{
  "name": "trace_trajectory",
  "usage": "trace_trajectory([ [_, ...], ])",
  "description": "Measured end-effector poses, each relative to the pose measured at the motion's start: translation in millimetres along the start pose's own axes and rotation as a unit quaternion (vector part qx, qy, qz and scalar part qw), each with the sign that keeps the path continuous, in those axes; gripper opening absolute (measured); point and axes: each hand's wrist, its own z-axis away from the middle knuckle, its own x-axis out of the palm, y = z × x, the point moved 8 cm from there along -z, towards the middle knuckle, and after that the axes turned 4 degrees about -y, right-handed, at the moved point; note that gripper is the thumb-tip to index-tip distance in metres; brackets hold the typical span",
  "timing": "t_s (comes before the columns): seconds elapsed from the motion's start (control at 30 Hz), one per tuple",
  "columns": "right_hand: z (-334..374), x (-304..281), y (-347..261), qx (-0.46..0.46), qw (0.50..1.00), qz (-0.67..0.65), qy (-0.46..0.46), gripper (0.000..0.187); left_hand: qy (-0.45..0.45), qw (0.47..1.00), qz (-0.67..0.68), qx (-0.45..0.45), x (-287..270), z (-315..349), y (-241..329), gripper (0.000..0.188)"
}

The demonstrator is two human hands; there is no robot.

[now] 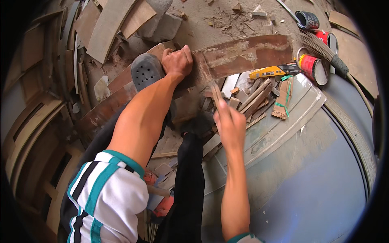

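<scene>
two bare hands work on a long curved brown wooden board [247,54]. left hand [177,61] presses down on it, fingers curled over its edge. right hand [229,125] is closed around a thin wooden stick [214,91] that touches the board.

Two hands show, the left hand [177,61] and the right hand [229,125], along with one long curved wooden board [247,52] and one grey perforated shoe [146,71]. At the upper right stand three cans: one black can [306,19] and two red cans [313,68] [327,39], beside one broom [324,50]. There is one yellow-handled tool [272,71]; the loose wood offcuts [253,97] are too jumbled to count.
</scene>
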Motion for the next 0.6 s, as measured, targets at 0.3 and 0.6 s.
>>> trace_trajectory([
  [0.3, -39, 9, 36, -0.162, 0.986, 0.032, 0.002, 0.051, 0.008, 1.000, 0.019, 0.012, 2, 7, 8, 0.053],
  [0.6, 65, -14, 39, -0.009, 1.000, -0.021, 0.015, 0.051, -0.032, 0.999, 0.030, -0.014, -4, 7, 1, 0.056],
])
